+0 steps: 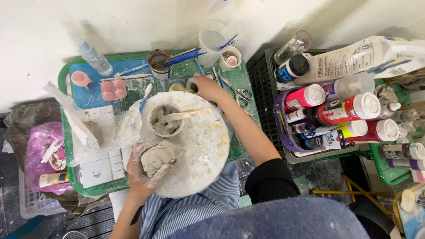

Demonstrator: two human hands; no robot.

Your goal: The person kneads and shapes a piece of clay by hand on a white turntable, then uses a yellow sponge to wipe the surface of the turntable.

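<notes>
Fingers of the left hand [141, 170] curl around a rough grey clay lump [158, 158], cupping it on the near left part of the round white board [201, 146]; the lump looks only partly shaped, with no clear form. Just beyond stands a small bowl of wet clay [164, 120] with a wooden stick [188, 114] across it. Farther off, the right hand [207, 87] reaches past the board's far edge, fingertips closed on a small yellowish thing [178, 87] too hidden to identify, near the scissors [237, 91].

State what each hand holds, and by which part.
Left hand cups a grey clay lump from below. Right hand reaches past the round board; any hold is hidden.
</notes>
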